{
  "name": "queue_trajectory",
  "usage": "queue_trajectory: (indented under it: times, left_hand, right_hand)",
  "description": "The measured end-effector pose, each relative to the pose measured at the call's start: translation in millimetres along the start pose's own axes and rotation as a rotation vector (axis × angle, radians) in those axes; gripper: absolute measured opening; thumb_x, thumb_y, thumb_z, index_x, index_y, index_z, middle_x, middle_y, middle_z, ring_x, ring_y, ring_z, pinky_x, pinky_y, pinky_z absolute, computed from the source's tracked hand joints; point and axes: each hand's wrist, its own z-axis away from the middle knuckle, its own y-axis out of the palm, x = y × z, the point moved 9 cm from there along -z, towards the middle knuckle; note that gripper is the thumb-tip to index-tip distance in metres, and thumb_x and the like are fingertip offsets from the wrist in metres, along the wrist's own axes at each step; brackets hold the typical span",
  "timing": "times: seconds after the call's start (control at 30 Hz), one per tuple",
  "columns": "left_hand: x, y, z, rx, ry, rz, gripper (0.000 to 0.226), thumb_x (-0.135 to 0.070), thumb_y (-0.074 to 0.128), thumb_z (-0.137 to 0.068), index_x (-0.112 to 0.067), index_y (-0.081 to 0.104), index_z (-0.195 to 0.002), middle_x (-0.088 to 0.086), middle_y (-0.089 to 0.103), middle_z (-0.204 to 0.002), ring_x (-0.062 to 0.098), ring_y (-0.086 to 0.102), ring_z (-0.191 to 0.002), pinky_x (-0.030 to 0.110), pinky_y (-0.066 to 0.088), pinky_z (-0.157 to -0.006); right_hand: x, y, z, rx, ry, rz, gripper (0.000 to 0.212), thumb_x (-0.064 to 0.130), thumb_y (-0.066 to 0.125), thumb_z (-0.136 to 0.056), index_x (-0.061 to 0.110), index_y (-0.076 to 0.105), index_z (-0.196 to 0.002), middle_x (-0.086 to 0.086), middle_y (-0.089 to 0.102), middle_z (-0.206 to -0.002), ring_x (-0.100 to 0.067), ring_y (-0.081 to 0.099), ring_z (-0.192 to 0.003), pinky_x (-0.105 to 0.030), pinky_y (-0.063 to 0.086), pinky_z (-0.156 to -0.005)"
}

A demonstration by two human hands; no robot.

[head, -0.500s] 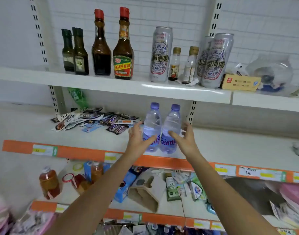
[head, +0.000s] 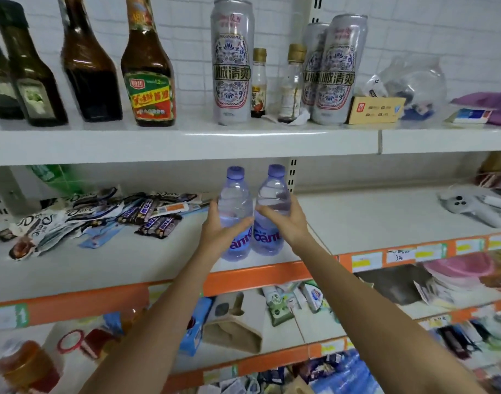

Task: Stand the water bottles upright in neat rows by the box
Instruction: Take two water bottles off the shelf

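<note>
Bottles stand upright side by side near the front edge of the middle shelf [head: 357,223]: left hand [head: 215,233] curls round the left bottle [head: 235,211], right hand [head: 290,220] round the right bottle [head: 272,207]. One pair is placed (seemingly touching); no box or further bottles are visible.

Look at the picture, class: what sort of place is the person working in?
Probably a small shop. Tiered white shelves carry orange edge strips with price tags, sauce bottles and tall drink cans stand in rows above, and snack packets lie beside the two water bottles.
</note>
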Motion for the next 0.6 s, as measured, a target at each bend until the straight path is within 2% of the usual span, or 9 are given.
queue_trajectory:
  times: [0.1,0.23,0.3,0.37,0.43,0.5,0.6]
  left_hand:
    - [-4.3,-1.9,0.1,-0.004,-0.001,-0.027,0.066,-0.029,0.081,-0.066,-0.026,0.046,-0.121,-0.001,0.063,-0.109,0.018,0.063,-0.097,0.029,0.051,-0.078]
    - [-18.3,4.4,10.0,-0.006,0.067,-0.010,0.057,-0.027,0.080,-0.067,-0.025,0.048,-0.115,-0.009,0.061,-0.097,0.013,0.061,-0.091,0.018,0.047,-0.068]
    - [-33.9,19.9,23.3,0.078,0.127,0.044,0.065,-0.037,0.079,-0.057,-0.024,0.049,-0.113,-0.014,0.062,-0.096,0.001,0.063,-0.087,0.013,0.049,-0.069]
    - [-51.5,42.3,41.8,0.187,0.173,0.096,0.065,-0.043,0.074,-0.050,-0.026,0.051,-0.108,-0.015,0.063,-0.098,-0.010,0.063,-0.083,0.008,0.049,-0.068]
    - [-62.0,70.3,63.3,0.293,0.181,0.151,0.060,-0.039,0.074,-0.049,-0.030,0.051,-0.104,-0.011,0.064,-0.100,-0.007,0.065,-0.084,0.010,0.051,-0.070]
    - [-66.3,103.6,86.4,0.390,0.164,0.215,0.060,-0.034,0.074,-0.051,-0.026,0.052,-0.106,-0.005,0.065,-0.102,-0.002,0.066,-0.085,0.013,0.052,-0.071]
    - [-54.9,165.4,129.1,0.497,0.083,0.255,0.051,-0.022,0.076,-0.058,-0.018,0.055,-0.105,-0.009,0.069,-0.092,-0.005,0.067,-0.077,0.011,0.051,-0.066]
  right_hand:
    - [10.0,-9.9,12.9,-0.053,-0.061,-0.017,0.056,0.028,0.081,-0.065,0.018,0.053,-0.112,-0.001,0.062,-0.109,-0.016,0.061,-0.100,-0.023,0.047,-0.082]
    - [23.8,-30.5,34.4,-0.061,-0.131,-0.074,0.053,0.029,0.080,-0.064,0.019,0.058,-0.112,0.001,0.067,-0.107,-0.016,0.065,-0.100,-0.031,0.051,-0.086]
    - [33.8,-48.7,48.1,-0.085,-0.158,-0.111,0.057,0.037,0.077,-0.057,0.020,0.060,-0.109,-0.004,0.070,-0.106,-0.018,0.067,-0.098,-0.033,0.054,-0.086]
    - [39.0,-73.9,65.6,-0.118,-0.175,-0.125,0.054,0.038,0.076,-0.057,0.020,0.062,-0.106,-0.003,0.071,-0.103,-0.017,0.068,-0.096,-0.031,0.055,-0.084]
    - [35.7,-108.6,86.8,-0.176,-0.150,-0.143,0.043,0.032,0.077,-0.060,0.023,0.063,-0.099,0.002,0.072,-0.095,-0.013,0.069,-0.090,-0.027,0.055,-0.078]
    - [25.8,-152.2,112.2,-0.260,-0.121,-0.171,0.034,0.025,0.074,-0.063,0.021,0.064,-0.095,0.003,0.071,-0.090,-0.009,0.069,-0.082,-0.022,0.055,-0.073]
    - [0.0,-225.3,166.2,-0.445,-0.039,-0.161,0.044,0.025,0.076,-0.067,0.010,0.063,-0.106,-0.004,0.071,-0.097,-0.007,0.070,-0.080,-0.020,0.055,-0.070]
